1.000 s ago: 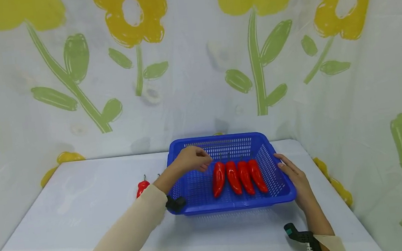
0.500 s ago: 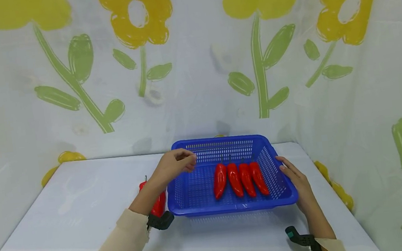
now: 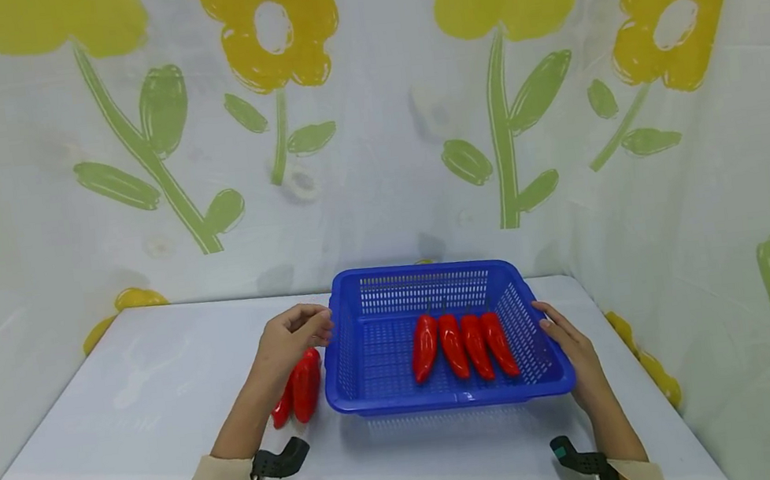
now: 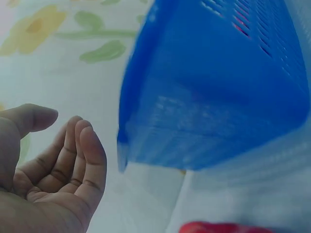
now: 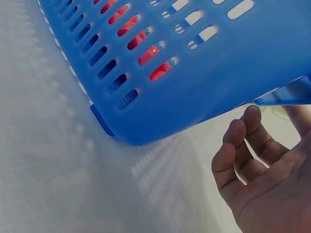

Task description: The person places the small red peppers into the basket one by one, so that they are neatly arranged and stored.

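In the head view a blue plastic basket [image 3: 453,400] with slotted walls stands on the white table. Several red chili peppers [image 3: 453,347] lie side by side in its right half. My left hand [image 3: 290,342] is just outside the basket's left rim, fingers loosely bent and holding nothing; the left wrist view shows a gap between thumb and fingers [image 4: 92,160]. Below this hand, more red peppers [image 3: 307,387] lie on the table, partly hidden by the forearm. My right hand [image 3: 575,353] holds the basket's right rim, with several fingers bent below the rim in the right wrist view.
The white table [image 3: 162,408] reaches out to both sides of the basket. Behind it hangs a white curtain [image 3: 380,193] printed with yellow flowers, close to the basket's far side. Both wrists carry black camera mounts [image 3: 281,458].
My left hand has drawn back leftward from over the basket to outside its left rim, nearer the loose peppers. The right hand stays on the right rim. The peppers inside keep their places.
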Tool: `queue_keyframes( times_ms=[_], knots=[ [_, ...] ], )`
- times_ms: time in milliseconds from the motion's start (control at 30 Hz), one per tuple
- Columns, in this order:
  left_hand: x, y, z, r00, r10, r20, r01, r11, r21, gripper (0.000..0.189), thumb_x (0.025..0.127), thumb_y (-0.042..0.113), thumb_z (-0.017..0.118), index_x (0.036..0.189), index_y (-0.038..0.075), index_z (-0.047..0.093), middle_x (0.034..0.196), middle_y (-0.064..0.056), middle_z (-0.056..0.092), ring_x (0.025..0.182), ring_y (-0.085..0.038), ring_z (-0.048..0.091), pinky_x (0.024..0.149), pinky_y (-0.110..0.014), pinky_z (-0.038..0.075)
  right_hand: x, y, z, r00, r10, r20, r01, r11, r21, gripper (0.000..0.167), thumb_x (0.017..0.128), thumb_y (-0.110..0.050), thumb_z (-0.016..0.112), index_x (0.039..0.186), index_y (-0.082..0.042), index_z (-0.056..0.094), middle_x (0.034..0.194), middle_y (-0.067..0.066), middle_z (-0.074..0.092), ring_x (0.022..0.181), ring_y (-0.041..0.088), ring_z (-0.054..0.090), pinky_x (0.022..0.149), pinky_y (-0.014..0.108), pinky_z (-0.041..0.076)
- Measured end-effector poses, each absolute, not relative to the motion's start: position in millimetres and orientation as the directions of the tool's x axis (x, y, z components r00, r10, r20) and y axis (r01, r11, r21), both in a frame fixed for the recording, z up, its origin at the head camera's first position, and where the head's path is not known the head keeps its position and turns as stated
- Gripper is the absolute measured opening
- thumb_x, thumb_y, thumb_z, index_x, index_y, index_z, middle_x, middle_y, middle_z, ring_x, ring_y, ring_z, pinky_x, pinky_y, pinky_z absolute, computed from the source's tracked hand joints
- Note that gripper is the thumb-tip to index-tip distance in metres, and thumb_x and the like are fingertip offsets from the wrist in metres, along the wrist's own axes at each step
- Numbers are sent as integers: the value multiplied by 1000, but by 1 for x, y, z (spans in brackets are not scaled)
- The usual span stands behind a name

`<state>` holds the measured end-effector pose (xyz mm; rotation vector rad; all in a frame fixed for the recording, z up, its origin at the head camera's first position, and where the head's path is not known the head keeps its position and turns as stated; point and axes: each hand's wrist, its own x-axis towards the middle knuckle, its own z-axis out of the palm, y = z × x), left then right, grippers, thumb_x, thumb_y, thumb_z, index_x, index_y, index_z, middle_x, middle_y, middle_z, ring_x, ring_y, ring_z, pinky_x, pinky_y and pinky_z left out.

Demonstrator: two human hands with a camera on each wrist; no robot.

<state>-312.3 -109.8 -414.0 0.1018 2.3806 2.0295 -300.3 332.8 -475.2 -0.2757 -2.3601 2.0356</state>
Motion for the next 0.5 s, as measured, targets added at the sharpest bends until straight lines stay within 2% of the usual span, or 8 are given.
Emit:
queue_keyframes(
  times_ms=[167, 367, 500],
  knots=[
    [-305, -127, -429, -1000, -5, 18, 17, 187, 982, 40, 98, 34, 64, 124, 4, 64, 113, -19, 67, 101, -30, 66, 94, -42, 54, -301, 332, -475, -984, 141, -107, 126, 135, -983, 59, 98, -60, 50, 153, -41, 38, 161, 7, 29, 135, 36, 41, 87, 33, 57],
    [-299, -143, -444, -997, -67, 31, 12, 275, 962, 39, 99, 32, 63, 126, 3, 63, 112, -14, 68, 97, -26, 67, 93, -40, 55, -301, 333, -475, -984, 138, -117, 135, 123, -983, 59, 98, -58, 50, 153, -40, 38, 162, 6, 27, 136, 36, 40, 89, 35, 56],
    [-294, -151, -451, -993, -110, 34, 0, 290, 957, 42, 98, 35, 64, 127, 4, 63, 114, -16, 68, 96, -25, 68, 91, -37, 55, -301, 333, -476, -982, 139, -125, 143, 131, -981, 59, 99, -58, 50, 154, -39, 37, 162, 8, 26, 137, 38, 40, 88, 36, 56]
  ],
)
